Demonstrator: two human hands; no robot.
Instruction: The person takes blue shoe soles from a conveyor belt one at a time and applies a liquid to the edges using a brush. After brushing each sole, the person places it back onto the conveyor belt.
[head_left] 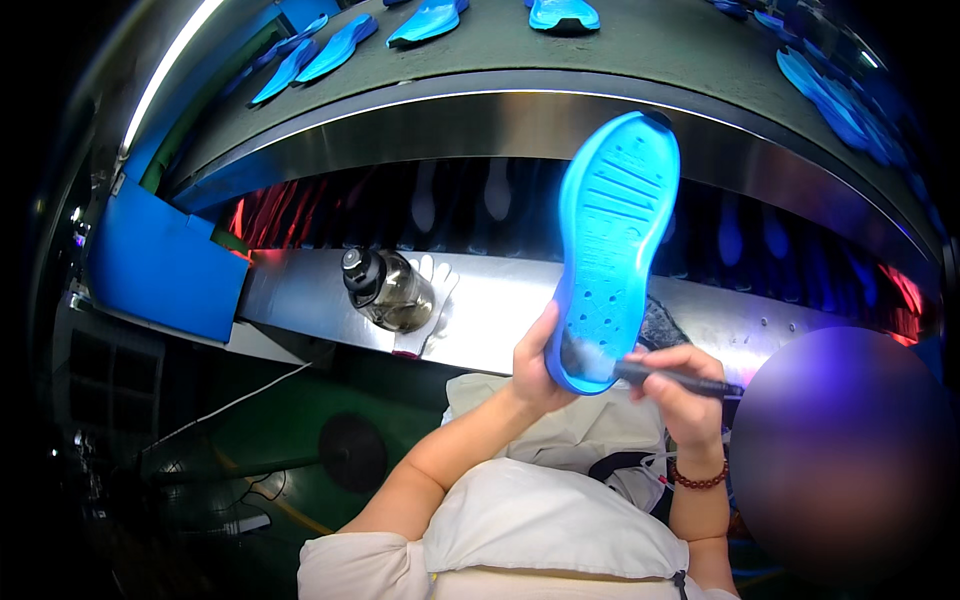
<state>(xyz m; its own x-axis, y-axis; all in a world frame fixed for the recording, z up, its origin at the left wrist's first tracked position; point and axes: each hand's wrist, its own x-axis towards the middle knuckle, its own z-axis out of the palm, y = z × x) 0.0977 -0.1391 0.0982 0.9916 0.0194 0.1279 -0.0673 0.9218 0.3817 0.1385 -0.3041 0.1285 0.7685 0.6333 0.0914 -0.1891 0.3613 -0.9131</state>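
A bright blue shoe sole [618, 220] with a black tip is held up, heel end toward me. My left hand [540, 365] is closed on the left edge of its heel; some fingers are hidden behind it. Grooves and small holes mark the face turned to me. In my right hand [685, 395], pinched between thumb and fingers, is a brush [628, 373] with a black handle. Its pale bristles lie against the heel end of the sole, slightly blurred. A string of reddish-brown beads circles my right wrist.
Beyond a metal edge, a dark green conveyor belt [480, 65] carries several blue soles [428, 22]. Below, a steel ledge [500, 305] holds a dark-capped bottle [400, 297] on a white glove [442, 290]. A blue panel [165, 265] stands left, and grey cloth [660, 325] lies behind the heel.
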